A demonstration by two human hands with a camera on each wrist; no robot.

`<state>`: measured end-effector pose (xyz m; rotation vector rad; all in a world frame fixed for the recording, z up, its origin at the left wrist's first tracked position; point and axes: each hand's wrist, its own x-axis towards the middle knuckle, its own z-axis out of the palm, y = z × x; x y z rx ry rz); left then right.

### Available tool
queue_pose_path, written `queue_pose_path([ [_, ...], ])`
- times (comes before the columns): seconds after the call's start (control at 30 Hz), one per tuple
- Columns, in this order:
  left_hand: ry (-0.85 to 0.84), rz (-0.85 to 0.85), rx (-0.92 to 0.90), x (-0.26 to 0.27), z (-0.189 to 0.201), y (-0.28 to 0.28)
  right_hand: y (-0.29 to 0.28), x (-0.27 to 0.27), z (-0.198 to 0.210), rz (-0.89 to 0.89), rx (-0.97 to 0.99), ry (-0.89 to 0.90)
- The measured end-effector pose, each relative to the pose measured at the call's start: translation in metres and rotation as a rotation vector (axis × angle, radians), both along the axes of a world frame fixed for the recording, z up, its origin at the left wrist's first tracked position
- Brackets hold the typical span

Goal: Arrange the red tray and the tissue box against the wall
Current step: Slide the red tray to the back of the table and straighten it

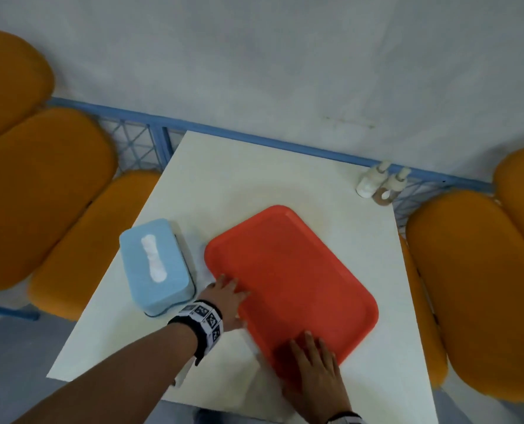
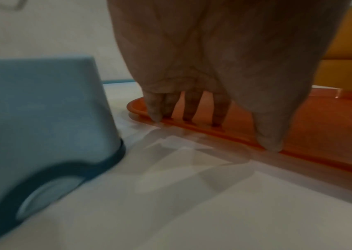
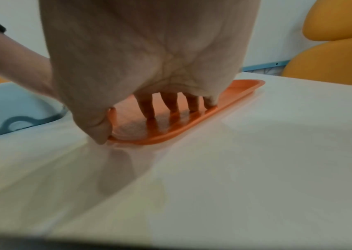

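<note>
The red tray (image 1: pixel 291 280) lies slantwise on the white table (image 1: pixel 254 179), well short of the wall (image 1: pixel 285 56). To its left stands the light-blue tissue box (image 1: pixel 156 267) with a white tissue sticking up, a small gap apart from the tray. My left hand (image 1: pixel 230 296) rests flat on the tray's left rim; its fingers (image 2: pixel 192 108) touch the tray (image 2: pixel 320 121) and the thumb (image 2: pixel 269 135) sits at the near rim. My right hand (image 1: pixel 312 359) presses on the tray's near corner, fingers (image 3: pixel 171 103) inside the tray (image 3: pixel 235 91), thumb (image 3: pixel 98 130) against the outer rim. The box (image 2: pixel 42 110) is close to my left wrist.
Two small bottles (image 1: pixel 377 185) stand at the table's far right corner by the wall. A blue rail (image 1: pixel 254 137) runs along the wall behind the table. Orange seats flank the table at left (image 1: pixel 40 185) and right (image 1: pixel 475 286). Bare tabletop lies between tray and wall.
</note>
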<state>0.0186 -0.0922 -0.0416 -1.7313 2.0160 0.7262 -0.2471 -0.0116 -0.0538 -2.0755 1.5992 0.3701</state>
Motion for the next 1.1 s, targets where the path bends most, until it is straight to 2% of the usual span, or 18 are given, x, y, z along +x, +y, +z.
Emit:
queue_pose_path([
  [0.13, -0.024, 0.019, -0.016, 0.009, 0.003, -0.053, -0.048, 0.017, 0.004, -0.018, -0.045, 0.003],
  [0.3, -0.026, 0.07, 0.027, 0.017, 0.006, -0.109, -0.102, 0.033, 0.005, -0.035, -0.01, -0.007],
  [0.8, -0.009, 0.168, 0.013, 0.036, 0.001, -0.243, -0.261, 0.032, -0.003, 0.073, -0.052, -0.057],
  [0.97, 0.009, 0.16, -0.031, 0.051, 0.01, -0.283, -0.295, 0.027, -0.005, 0.117, -0.049, -0.05],
  [1.1, -0.065, 0.166, -0.001, 0.07, 0.01, -0.29, -0.311, 0.019, -0.007, 0.171, -0.031, -0.06],
])
